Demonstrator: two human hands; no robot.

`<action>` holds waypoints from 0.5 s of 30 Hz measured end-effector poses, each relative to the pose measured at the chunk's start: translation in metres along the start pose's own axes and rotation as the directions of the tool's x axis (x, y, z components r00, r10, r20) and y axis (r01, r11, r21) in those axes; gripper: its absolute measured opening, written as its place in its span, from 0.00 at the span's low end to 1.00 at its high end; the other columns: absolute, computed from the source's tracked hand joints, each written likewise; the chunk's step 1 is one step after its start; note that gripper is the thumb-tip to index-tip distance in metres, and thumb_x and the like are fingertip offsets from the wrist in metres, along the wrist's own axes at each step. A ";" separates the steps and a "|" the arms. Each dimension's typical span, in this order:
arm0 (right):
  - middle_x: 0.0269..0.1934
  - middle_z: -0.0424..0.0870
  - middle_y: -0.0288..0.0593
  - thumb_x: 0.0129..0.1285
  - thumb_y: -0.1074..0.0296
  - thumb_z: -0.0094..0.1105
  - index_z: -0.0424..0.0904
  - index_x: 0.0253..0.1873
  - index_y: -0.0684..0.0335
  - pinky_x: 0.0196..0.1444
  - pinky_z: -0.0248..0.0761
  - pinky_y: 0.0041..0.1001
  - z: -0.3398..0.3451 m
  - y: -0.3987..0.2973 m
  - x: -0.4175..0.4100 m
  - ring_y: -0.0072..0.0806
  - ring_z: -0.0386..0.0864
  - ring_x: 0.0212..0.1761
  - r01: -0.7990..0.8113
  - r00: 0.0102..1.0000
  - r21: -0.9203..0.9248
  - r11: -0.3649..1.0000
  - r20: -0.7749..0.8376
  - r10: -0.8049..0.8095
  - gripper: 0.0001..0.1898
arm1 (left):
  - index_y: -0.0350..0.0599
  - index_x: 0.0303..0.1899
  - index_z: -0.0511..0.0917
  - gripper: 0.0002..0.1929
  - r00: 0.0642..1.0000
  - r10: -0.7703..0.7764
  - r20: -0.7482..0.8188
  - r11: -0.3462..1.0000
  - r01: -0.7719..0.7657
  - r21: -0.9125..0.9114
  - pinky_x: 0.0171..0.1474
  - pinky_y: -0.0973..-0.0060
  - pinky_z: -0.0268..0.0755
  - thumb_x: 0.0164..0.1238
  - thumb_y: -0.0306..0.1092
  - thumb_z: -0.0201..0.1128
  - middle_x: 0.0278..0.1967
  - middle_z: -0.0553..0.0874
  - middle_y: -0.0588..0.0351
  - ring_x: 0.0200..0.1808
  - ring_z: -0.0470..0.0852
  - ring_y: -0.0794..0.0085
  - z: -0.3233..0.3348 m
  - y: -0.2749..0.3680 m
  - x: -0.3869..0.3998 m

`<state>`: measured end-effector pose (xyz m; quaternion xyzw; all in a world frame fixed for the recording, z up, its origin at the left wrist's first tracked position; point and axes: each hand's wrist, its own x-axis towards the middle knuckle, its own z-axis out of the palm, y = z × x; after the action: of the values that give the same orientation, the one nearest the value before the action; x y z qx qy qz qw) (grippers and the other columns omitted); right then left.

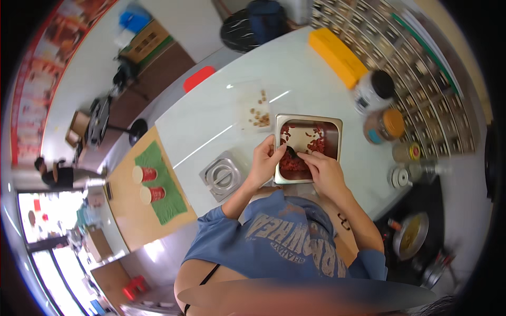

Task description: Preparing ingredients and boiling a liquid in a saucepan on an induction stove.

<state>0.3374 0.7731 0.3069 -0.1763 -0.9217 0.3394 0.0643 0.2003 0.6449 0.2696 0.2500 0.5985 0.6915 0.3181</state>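
Note:
A rectangular stainless-steel pan (340, 136) stands on the white table, holding many small dried red pieces (294, 164) that look like berries. My left hand (265, 160) is at the pan's left wall, its thumb and fingers closed around that side and near a small dark object (291, 151) whose kind I cannot tell. My right hand (325, 170) reaches over the near right part of the pan, fingertips at the dark object and close above the red pieces. Left of the pan lies a square steel lid (222, 176) with a handle. Beyond it, small brown pieces (259, 118) lie on a clear sheet or tray.
On the right stand a yellow box (338, 57), a jar with a black lid (373, 93), a jar with an orange lid (383, 125) and a metal pan (411, 236). Two paper cups (148, 174) rest on green cloth (170, 201) at left. A person (59, 175) stands far left.

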 end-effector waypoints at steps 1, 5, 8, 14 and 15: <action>0.38 0.83 0.43 0.61 0.74 0.52 0.81 0.49 0.58 0.39 0.74 0.35 -0.005 0.008 -0.012 0.42 0.81 0.36 -0.046 0.997 0.128 0.991 -0.050 0.052 0.13 | 0.34 0.45 0.74 0.08 0.998 -0.005 0.064 1.000 0.006 -0.015 0.33 0.86 0.69 0.69 0.27 0.54 0.31 0.80 0.62 0.30 0.74 0.87 0.015 -0.001 0.002; 0.37 0.83 0.48 0.60 0.74 0.53 0.82 0.47 0.60 0.41 0.73 0.34 -0.030 0.042 -0.067 0.44 0.81 0.37 -0.116 0.975 0.307 0.945 -0.144 0.166 0.12 | 0.35 0.42 0.74 0.06 0.975 -0.069 0.211 0.998 0.069 0.005 0.32 0.85 0.68 0.69 0.27 0.53 0.31 0.80 0.62 0.29 0.74 0.87 0.071 -0.015 0.005; 0.35 0.82 0.51 0.60 0.75 0.55 0.82 0.48 0.61 0.41 0.72 0.33 -0.052 0.058 -0.107 0.44 0.81 0.37 -0.224 0.951 0.410 0.884 -0.106 0.291 0.12 | 0.36 0.41 0.74 0.05 0.953 -0.091 0.287 0.995 0.099 -0.012 0.31 0.86 0.67 0.68 0.26 0.53 0.30 0.79 0.63 0.29 0.73 0.87 0.114 -0.019 -0.001; 0.31 0.82 0.50 0.60 0.76 0.55 0.81 0.50 0.61 0.36 0.71 0.30 -0.078 0.084 -0.175 0.38 0.80 0.30 -0.306 0.802 0.357 0.883 -0.404 0.441 0.13 | 0.37 0.43 0.75 0.06 0.863 -0.137 0.486 0.991 0.119 0.069 0.32 0.85 0.68 0.67 0.26 0.54 0.30 0.80 0.62 0.30 0.75 0.86 0.172 -0.037 -0.006; 0.31 0.82 0.50 0.60 0.76 0.55 0.81 0.50 0.61 0.36 0.71 0.30 -0.079 0.089 -0.187 0.38 0.80 0.30 -0.331 0.774 0.360 0.872 -0.426 0.469 0.13 | 0.38 0.42 0.75 0.05 0.867 -0.131 0.482 0.991 0.118 0.057 0.29 0.84 0.67 0.67 0.26 0.54 0.28 0.78 0.63 0.28 0.74 0.86 0.183 -0.041 -0.008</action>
<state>0.5545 0.8148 0.3099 -0.4415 -0.7594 0.4076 0.2495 0.3447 0.7648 0.2582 0.3800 0.5234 0.5774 0.4984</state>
